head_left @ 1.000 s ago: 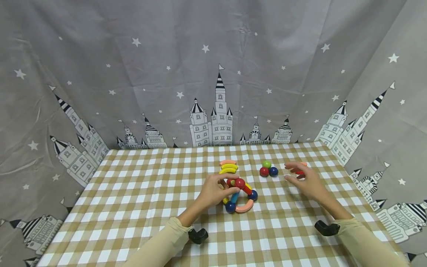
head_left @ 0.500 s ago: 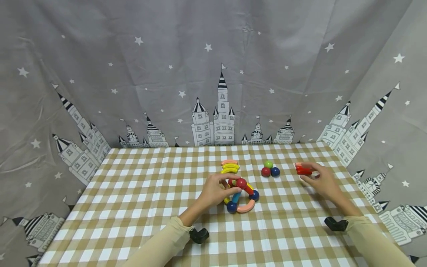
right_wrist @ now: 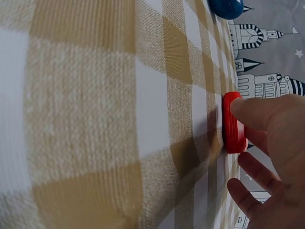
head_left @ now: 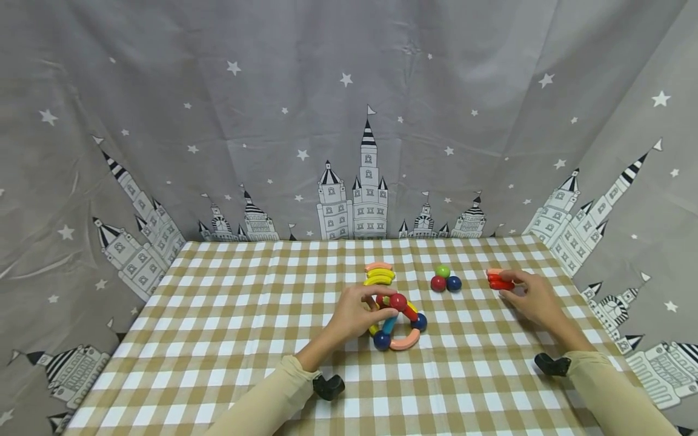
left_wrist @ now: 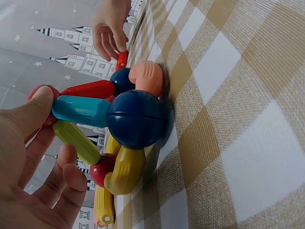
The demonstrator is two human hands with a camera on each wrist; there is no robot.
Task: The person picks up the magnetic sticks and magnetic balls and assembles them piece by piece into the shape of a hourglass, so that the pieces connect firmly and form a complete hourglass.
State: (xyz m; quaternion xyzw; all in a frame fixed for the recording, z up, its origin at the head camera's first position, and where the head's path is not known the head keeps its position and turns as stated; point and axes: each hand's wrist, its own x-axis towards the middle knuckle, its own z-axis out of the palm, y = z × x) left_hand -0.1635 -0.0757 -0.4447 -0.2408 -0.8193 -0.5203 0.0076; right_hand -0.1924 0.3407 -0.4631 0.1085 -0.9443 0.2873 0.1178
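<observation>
My left hand (head_left: 353,312) pinches the red ball (head_left: 398,302) at the top of a magnetic stick-and-ball frame. From that ball a blue stick (left_wrist: 81,110), a red stick (left_wrist: 89,89) and a green stick (left_wrist: 76,141) slope down. The base has dark blue balls (left_wrist: 137,119), a salmon curved stick (head_left: 406,341) and yellow curved sticks. At the right, my right hand (head_left: 537,300) has thumb and forefinger on a red stick (right_wrist: 233,123) lying on the cloth, its other fingers spread. Beside it lie another red stick and a salmon stick (head_left: 494,272).
Green (head_left: 443,271), red (head_left: 438,283) and blue (head_left: 454,283) balls sit together between the hands. Behind the frame lie yellow curved sticks (head_left: 380,275) and a salmon one (head_left: 378,266). A grey castle-print curtain (head_left: 262,121) stands behind the checked tablecloth (head_left: 218,315).
My right hand has moved right to the red sticks, and its thumb and forefinger have closed on one. The left hand stays on the frame's top ball. The head view has shifted slightly.
</observation>
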